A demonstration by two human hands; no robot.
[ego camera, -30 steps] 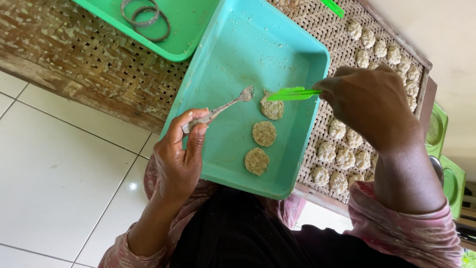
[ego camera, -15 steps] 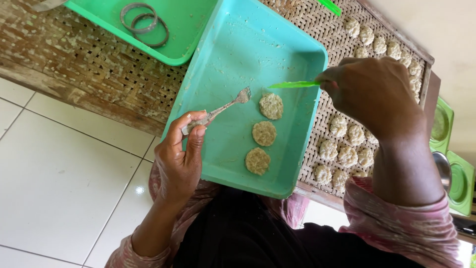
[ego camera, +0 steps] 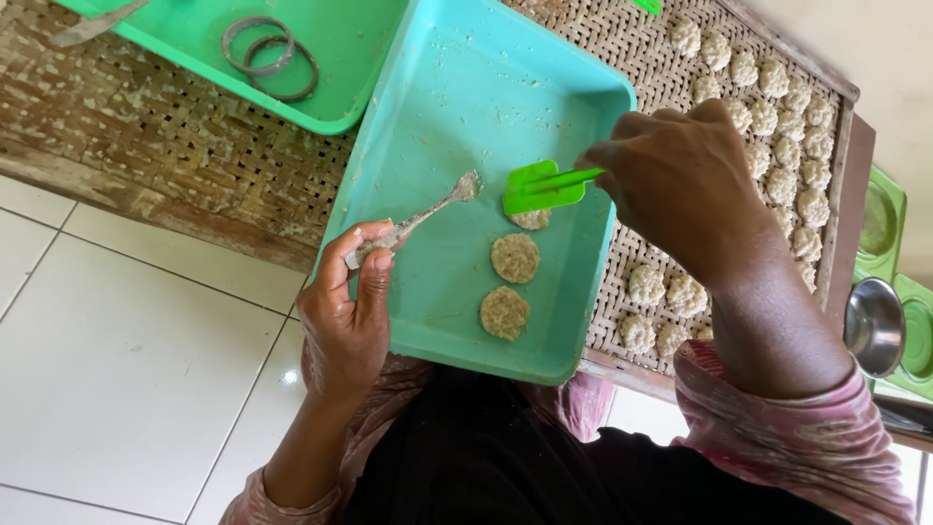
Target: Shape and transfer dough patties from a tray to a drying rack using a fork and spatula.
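This looks like a home food-making spot, set low to the ground rather than a fitted kitchen. The floor (ego camera: 126, 389) is plain white tile. A broad woven bamboo drying rack (ego camera: 165, 156) in a wooden frame serves as the work surface, with rows of small pale rice-like cakes (ego camera: 768, 107) laid out on its far right part. Plastic trays sit on it: a turquoise tray (ego camera: 466, 97) with three flat patties (ego camera: 515, 258), and a green tray (ego camera: 350, 49) with metal ring moulds (ego camera: 270, 56). A steel bowl (ego camera: 873, 326) sits at the right.
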